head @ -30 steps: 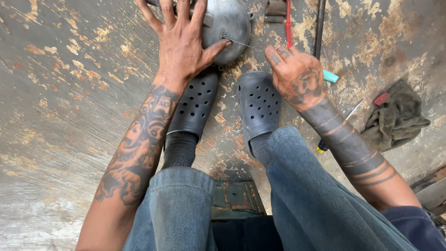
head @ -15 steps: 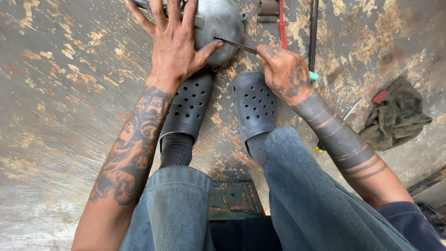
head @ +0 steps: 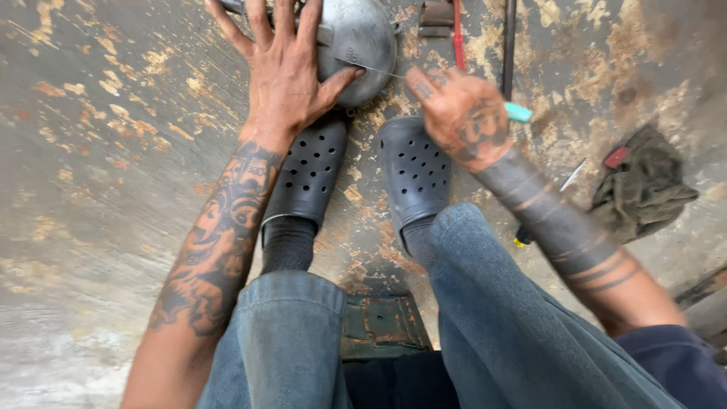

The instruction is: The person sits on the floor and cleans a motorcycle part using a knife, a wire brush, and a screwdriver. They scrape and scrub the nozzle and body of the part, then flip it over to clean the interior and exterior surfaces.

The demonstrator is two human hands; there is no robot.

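Stained, worn concrete floor (head: 113, 151). Crumpled olive rag (head: 644, 189) at right, small red object (head: 616, 157) on its upper edge. Two black perforated clogs (head: 307, 170) side by side, blue jeans (head: 500, 303) above them. Rusty green metal stool (head: 379, 326) between the legs. Dark rod (head: 509, 45) lying near top.

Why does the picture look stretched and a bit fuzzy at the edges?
Head view: a wide lens bends the edges, so the arms splay outward; the right hand is slightly smeared, the left hand on the rounded grey metal part sharper; light is soft, shadows faint; the stained floor blurs at the bottom left.
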